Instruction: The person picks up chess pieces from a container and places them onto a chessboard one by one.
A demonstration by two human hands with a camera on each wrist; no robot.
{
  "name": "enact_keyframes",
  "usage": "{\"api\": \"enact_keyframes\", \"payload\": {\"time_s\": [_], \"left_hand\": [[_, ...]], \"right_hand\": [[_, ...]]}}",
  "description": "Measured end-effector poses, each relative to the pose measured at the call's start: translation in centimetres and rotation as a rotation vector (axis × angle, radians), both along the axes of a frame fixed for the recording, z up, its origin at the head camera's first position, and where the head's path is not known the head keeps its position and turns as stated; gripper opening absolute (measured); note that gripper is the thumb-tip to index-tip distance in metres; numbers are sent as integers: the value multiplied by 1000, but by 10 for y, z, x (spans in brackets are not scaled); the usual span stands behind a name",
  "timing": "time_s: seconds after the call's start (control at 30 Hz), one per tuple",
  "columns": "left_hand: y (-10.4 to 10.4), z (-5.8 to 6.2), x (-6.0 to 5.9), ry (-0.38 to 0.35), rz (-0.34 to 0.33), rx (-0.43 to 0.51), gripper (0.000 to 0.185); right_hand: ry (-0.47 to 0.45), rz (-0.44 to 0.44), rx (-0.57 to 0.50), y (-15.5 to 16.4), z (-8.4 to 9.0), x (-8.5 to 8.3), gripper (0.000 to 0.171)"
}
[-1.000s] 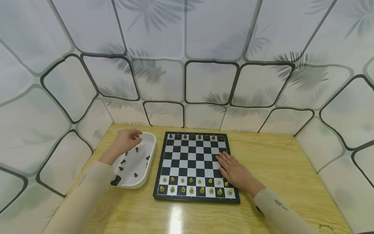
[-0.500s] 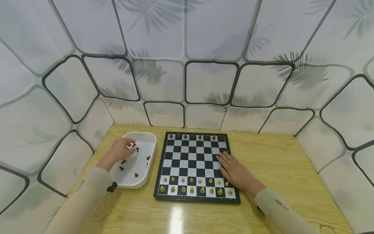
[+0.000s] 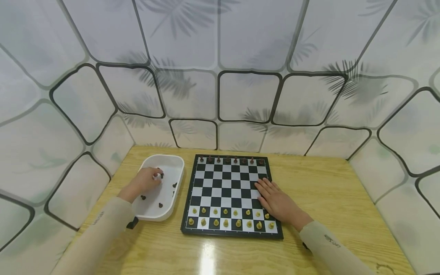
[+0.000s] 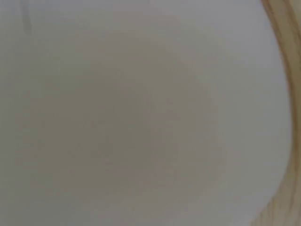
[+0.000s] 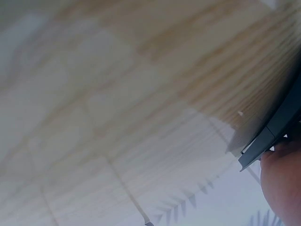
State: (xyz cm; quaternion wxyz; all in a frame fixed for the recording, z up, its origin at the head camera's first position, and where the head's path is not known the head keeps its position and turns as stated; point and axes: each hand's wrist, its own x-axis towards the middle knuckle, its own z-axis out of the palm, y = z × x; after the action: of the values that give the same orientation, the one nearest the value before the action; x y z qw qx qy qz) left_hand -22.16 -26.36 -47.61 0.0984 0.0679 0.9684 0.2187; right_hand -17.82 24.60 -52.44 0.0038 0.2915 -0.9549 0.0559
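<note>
My left hand (image 3: 145,181) is inside the white tray (image 3: 181,168), fingers bent and thumb apart from them. A dark brown chess piece (image 3: 162,175) lies right by its fingertips; no grip on it shows. More dark pieces lie in the tray, such as a pawn (image 3: 160,205) near its front. My right hand (image 3: 275,198) rests with straight fingers on the right edge of the chessboard (image 3: 230,233). Dark red-brown pieces (image 3: 235,159) line the board's back row. Yellow pieces (image 3: 225,222) fill its two front rows. Only blurred white tray (image 4: 150,113) shows in the left wrist view.
Tray and board stand on a light wooden table (image 3: 316,179), a narrow strip of wood between them. A patterned curtain-like wall (image 3: 247,99) closes in the back and both sides. The right wrist view has the board's dark edge (image 5: 268,146) at its right.
My left hand first drew back left and lowered into the tray, then slid forward and right to a dark piece. The right hand has stayed in place on the board.
</note>
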Motion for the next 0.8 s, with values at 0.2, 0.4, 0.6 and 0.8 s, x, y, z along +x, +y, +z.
{"api": "enact_keyframes", "payload": {"time_s": [0.2,0.4,0.6,0.8], "left_hand": [[2,-5,-1,35,-16,-27,44],[4,-7,-1,68,-6,-42,41],[6,-11,-3,102,-3,-74,24],[7,-13,-5,120,2,-73,18]], "right_hand": [[-3,-1,0,0,0,0,59],[-9,-4,-6,0,-2,0,59],[-7,-5,-8,0,-3,-1,59],[-2,-7,-5,0,-4,-1,59]]}}
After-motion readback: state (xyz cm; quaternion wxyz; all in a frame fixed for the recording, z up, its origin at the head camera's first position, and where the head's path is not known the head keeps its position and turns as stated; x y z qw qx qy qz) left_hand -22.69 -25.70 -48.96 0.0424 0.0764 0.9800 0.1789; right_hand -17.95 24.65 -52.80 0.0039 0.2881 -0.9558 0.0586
